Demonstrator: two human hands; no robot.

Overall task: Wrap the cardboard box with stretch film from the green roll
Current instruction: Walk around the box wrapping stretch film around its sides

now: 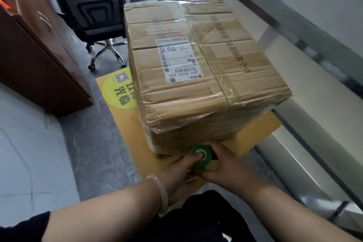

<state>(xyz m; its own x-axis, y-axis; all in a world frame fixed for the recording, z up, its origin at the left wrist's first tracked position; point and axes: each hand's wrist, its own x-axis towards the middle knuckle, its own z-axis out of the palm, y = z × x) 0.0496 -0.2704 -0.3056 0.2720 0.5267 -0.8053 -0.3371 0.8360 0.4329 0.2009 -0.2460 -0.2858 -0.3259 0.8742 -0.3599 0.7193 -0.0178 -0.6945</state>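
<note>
Cardboard box (206,76) sits on yellow floor mat (127,129), film already on it. Left hand (178,171) has one finger hooked in the core and right hand (225,163) grips the side of the green roll (207,152). Roll stands axis upright, against the bottom of the box's near face.

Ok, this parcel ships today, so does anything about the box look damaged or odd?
The cardboard box is crushed along its near top edge, creased and dented at the left corner under wrinkled film. The shipping label looks intact. Left hand and right hand grip the green roll below.
</note>
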